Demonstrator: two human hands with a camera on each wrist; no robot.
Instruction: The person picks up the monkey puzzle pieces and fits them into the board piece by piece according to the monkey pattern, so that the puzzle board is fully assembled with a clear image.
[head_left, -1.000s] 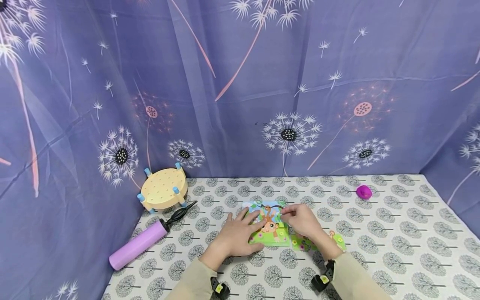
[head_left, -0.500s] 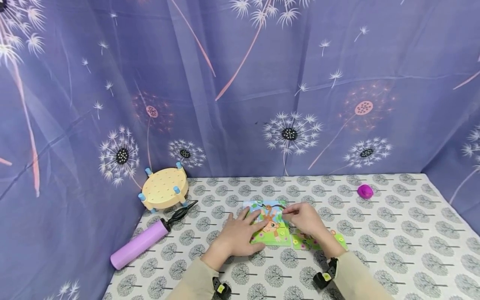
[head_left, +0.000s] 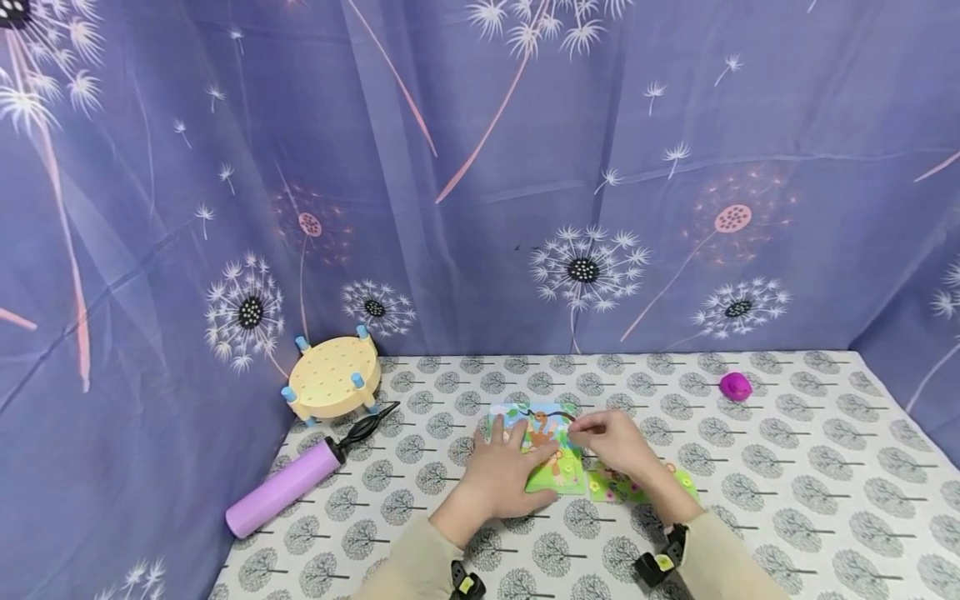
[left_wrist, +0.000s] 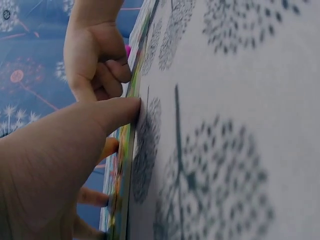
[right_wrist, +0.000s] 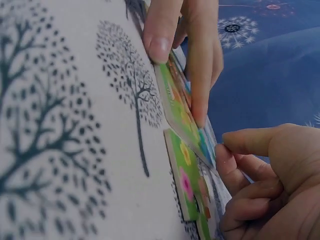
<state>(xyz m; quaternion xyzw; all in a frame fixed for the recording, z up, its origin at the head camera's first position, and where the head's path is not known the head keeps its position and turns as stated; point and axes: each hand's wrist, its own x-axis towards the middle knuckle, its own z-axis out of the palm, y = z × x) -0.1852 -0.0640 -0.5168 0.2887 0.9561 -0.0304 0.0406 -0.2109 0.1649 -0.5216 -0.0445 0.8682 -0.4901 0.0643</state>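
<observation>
Square, flat picture puzzle [head_left: 566,480], printed with a brown monkey on green and blue, lies on the white tablecloth with dark tree prints [head_left: 817,533], in front of the person.

Left hand [head_left: 504,477]: laid over the puzzle's left and middle part, fingers spread and extended, fingertips on the printed face. Left wrist and right wrist views both put the thumb tip at the near edge.

Right hand [head_left: 615,443]: at the puzzle's right edge, thumb and forefinger tips brought together, remaining fingers bent. Cannot tell whether anything is pinched between the tips.

Flat green puzzle pieces with pink and yellow flowers [right_wrist: 182,175] lie just right of the puzzle, partly hidden under the right forearm in the head view.

Surroundings: lilac cylindrical pump with black nozzle [head_left: 285,487] at far left; pale yellow, dotted round platform with blue-tipped legs [head_left: 333,377] behind it; small magenta rounded object [head_left: 736,387] at back right; violet-blue dandelion-print curtain [head_left: 480,125] behind.
</observation>
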